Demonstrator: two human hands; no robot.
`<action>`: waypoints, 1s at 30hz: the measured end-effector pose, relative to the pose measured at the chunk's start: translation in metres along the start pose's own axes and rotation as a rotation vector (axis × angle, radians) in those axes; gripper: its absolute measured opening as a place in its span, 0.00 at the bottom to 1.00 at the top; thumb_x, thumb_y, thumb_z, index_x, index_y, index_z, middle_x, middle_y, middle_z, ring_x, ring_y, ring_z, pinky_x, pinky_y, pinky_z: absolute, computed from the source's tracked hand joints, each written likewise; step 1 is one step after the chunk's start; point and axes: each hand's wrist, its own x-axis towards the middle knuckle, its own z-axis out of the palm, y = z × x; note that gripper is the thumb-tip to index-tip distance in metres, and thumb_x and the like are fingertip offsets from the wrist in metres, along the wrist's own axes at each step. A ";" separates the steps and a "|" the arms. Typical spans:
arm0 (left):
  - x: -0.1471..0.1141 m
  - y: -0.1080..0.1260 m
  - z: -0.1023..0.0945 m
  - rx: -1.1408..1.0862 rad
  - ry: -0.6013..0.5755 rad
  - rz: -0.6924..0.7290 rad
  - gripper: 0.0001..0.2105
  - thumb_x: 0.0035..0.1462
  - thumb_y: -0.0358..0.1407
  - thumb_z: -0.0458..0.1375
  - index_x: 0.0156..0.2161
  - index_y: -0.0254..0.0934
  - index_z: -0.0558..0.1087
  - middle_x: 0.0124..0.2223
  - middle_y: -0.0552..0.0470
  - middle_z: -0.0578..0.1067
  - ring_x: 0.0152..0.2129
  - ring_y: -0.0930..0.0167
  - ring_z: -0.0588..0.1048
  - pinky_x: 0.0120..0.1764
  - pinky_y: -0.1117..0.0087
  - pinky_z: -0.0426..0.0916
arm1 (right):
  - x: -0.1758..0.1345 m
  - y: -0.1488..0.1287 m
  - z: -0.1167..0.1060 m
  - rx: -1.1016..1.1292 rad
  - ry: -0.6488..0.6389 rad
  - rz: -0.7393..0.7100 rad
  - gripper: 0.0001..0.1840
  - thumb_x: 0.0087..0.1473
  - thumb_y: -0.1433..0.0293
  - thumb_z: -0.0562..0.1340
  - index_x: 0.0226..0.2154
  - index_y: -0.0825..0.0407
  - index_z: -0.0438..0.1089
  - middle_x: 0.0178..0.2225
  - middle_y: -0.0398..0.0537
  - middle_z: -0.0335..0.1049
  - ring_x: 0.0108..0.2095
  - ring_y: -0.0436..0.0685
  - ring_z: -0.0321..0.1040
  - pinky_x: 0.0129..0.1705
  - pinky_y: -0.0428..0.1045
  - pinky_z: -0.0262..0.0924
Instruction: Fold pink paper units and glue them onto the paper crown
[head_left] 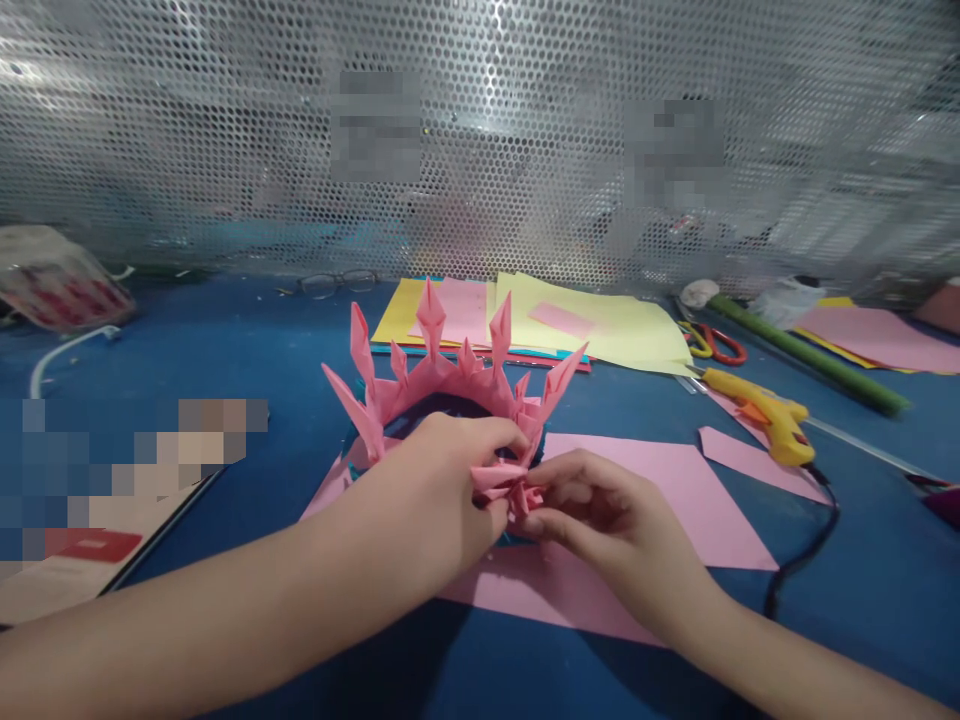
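Observation:
A pink folded-paper crown [435, 378] with tall and short points stands on the blue table. In front of its near right side, my left hand [435, 475] is closed around a small pink folded-paper piece [496, 479], its palm hidden from view. My right hand [611, 505] pinches the other end of that piece, where a crumpled, flower-like pink part [525, 498] shows between thumb and fingers. Whether this piece is joined to the crown cannot be made out. Pink paper sheets [652, 490] lie beneath the crown and hands.
To the right lie a yellow glue gun [765, 408] with a black cord, red-handled scissors [726, 345] and a green stick [810, 355]. Coloured sheets [622, 325] are stacked behind the crown. Glasses [337, 283] rest at the back before a perforated metal panel [487, 150].

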 end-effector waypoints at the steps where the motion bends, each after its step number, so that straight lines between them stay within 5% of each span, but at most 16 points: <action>1: 0.000 -0.001 0.000 -0.007 -0.005 0.005 0.10 0.47 0.27 0.56 0.35 0.40 0.74 0.25 0.57 0.79 0.20 0.71 0.74 0.23 0.74 0.62 | 0.000 0.000 0.000 -0.012 -0.002 -0.014 0.07 0.48 0.72 0.71 0.32 0.49 0.75 0.27 0.40 0.77 0.28 0.48 0.74 0.34 0.40 0.70; 17: -0.003 0.006 -0.005 -0.076 -0.012 -0.015 0.07 0.48 0.28 0.58 0.34 0.39 0.74 0.26 0.56 0.79 0.22 0.69 0.76 0.25 0.73 0.66 | 0.000 -0.007 -0.002 -0.021 0.007 -0.031 0.13 0.41 0.75 0.74 0.32 0.48 0.76 0.24 0.39 0.75 0.27 0.50 0.74 0.31 0.42 0.71; 30: -0.011 0.003 0.004 -0.041 -0.012 -0.019 0.08 0.47 0.25 0.55 0.31 0.41 0.70 0.26 0.58 0.76 0.22 0.71 0.73 0.24 0.74 0.59 | -0.002 -0.003 0.002 -0.040 0.023 0.002 0.11 0.42 0.65 0.75 0.28 0.50 0.76 0.25 0.43 0.78 0.26 0.52 0.75 0.32 0.44 0.71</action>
